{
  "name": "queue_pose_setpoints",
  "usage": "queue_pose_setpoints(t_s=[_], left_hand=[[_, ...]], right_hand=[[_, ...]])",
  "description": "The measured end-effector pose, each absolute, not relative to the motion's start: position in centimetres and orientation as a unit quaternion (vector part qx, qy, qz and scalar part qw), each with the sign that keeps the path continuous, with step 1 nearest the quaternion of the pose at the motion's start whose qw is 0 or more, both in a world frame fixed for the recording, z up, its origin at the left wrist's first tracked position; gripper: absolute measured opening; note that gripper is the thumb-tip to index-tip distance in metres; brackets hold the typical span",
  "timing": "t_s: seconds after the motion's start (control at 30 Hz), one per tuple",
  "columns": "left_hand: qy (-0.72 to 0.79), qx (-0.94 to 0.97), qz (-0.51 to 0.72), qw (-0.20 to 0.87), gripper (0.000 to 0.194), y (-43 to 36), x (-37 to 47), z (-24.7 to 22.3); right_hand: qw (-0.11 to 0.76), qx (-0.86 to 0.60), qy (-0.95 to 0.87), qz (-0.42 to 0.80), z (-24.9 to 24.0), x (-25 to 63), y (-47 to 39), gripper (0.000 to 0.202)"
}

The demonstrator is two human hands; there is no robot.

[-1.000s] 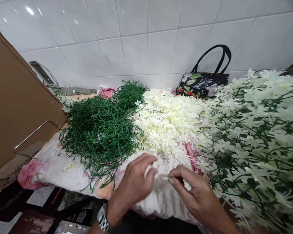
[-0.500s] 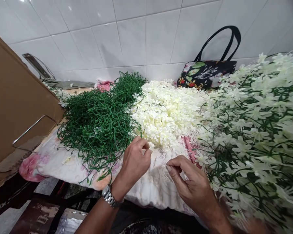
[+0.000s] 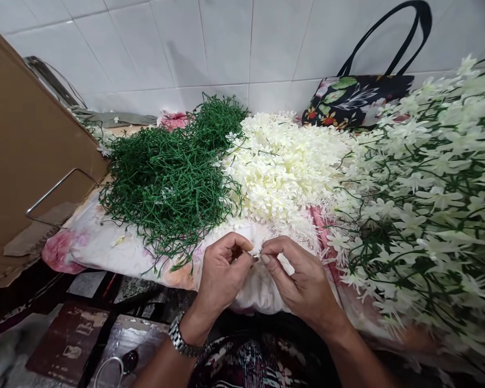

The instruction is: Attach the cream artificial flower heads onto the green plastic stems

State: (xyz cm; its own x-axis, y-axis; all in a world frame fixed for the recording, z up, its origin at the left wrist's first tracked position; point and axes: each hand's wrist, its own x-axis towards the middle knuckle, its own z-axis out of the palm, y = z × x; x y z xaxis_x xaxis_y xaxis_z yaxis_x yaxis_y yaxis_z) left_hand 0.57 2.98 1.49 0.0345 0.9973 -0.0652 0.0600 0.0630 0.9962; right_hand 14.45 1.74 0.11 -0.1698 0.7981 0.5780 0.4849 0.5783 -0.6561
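Note:
My left hand (image 3: 224, 267), with a metal watch (image 3: 181, 337) on its wrist, is closed in a pinch. My right hand (image 3: 297, 277) pinches too, its fingertips almost touching those of the left. A small pale piece shows at the fingertips, too small to name. Just beyond the hands lies a heap of loose white artificial flower heads (image 3: 283, 167). To its left is a tangled pile of green plastic stems (image 3: 165, 183). White thread-like stamens (image 3: 305, 229) spread at the near edge of the flower heap.
Assembled white flower sprays (image 3: 424, 215) fill the right side. A floral cloth (image 3: 133, 253) covers the work surface. At the back right stands a black flowered handbag (image 3: 355, 105) against the tiled wall (image 3: 222, 48). A cardboard box (image 3: 32, 156) with a wire handle (image 3: 52, 191) rises at the left.
My hands have come together, fingertips meeting where they were apart before. The view has tipped down, so the piles and handbag sit higher and slightly to the right.

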Motion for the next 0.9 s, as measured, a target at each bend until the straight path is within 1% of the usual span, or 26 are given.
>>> queue_pose_setpoints(t_s=[0.2, 0.3, 0.43, 0.53, 0.73, 0.9], left_hand=[[0.545, 0.441, 0.5, 0.508, 0.006, 3.5, 0.8, 1.0], [0.537, 0.378, 0.509, 0.557, 0.004, 3.4, 0.9, 1.1], [0.519, 0.323, 0.52, 0.596, 0.008, 3.2, 1.0, 1.5], [0.51, 0.313, 0.526, 0.605, 0.009, 3.1, 1.0, 1.6], [0.49, 0.305, 0.539, 0.613, 0.01, 2.6, 0.9, 1.0], [0.492, 0.326, 0.548, 0.593, 0.009, 2.2, 0.8, 0.4]], right_hand=[[0.467, -0.466, -0.75, 0.059, -0.4, 15.1, 2.2, 0.012], [0.465, -0.47, -0.747, 0.069, 0.2, 15.1, 1.9, 0.011], [0.471, -0.455, -0.752, 0.079, 0.5, 14.2, 1.6, 0.011], [0.477, -0.46, -0.746, 0.061, 0.2, 13.6, 1.7, 0.012], [0.459, -0.467, -0.755, 0.038, -0.3, 13.3, 1.8, 0.014], [0.454, -0.471, -0.756, -0.007, -0.6, 13.0, 1.6, 0.015]])
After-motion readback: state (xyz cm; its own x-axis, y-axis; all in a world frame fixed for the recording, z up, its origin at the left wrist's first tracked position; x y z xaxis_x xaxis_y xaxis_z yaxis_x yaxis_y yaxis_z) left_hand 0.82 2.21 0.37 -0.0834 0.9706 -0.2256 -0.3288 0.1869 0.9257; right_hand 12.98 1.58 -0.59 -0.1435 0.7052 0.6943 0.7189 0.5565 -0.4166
